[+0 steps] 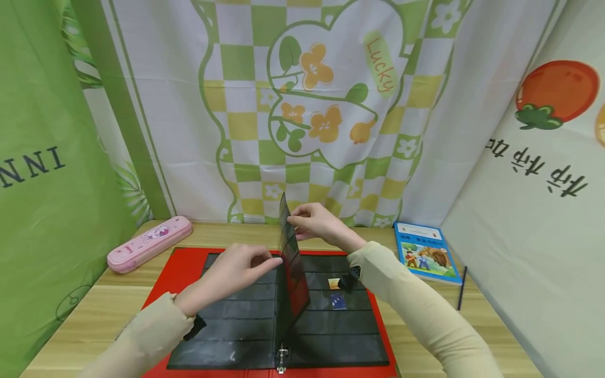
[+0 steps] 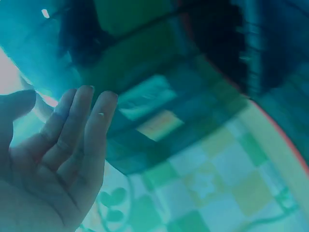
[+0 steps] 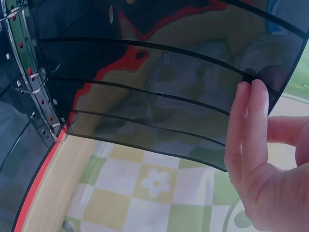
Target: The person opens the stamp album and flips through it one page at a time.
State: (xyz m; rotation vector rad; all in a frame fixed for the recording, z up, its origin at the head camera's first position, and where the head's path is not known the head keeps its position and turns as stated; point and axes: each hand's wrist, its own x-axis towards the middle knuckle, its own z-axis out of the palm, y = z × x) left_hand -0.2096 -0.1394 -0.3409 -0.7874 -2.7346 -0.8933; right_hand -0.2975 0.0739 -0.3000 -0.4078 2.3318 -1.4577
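A red ring binder (image 1: 164, 278) lies spread on the wooden table with black pocket pages (image 1: 236, 320). One dark translucent page (image 1: 294, 262) (image 3: 178, 82) stands upright from the rings (image 3: 34, 87). My right hand (image 1: 323, 226) (image 3: 270, 159) pinches its outer edge, two fingers on one face and the thumb behind. My left hand (image 1: 231, 270) (image 2: 58, 154) is at the page's left side with fingers loosely extended; contact is unclear. On the right page, small cards show, one yellowish (image 1: 334, 284) and one blue (image 1: 338, 301). Two small cards (image 2: 147, 96) appear in the left wrist view.
A pink pencil case (image 1: 150, 244) lies at the back left of the table. At the back right is a blue illustrated book (image 1: 427, 252), with a dark pen (image 1: 462, 289) beside it. A patterned curtain (image 1: 246, 115) hangs behind the table.
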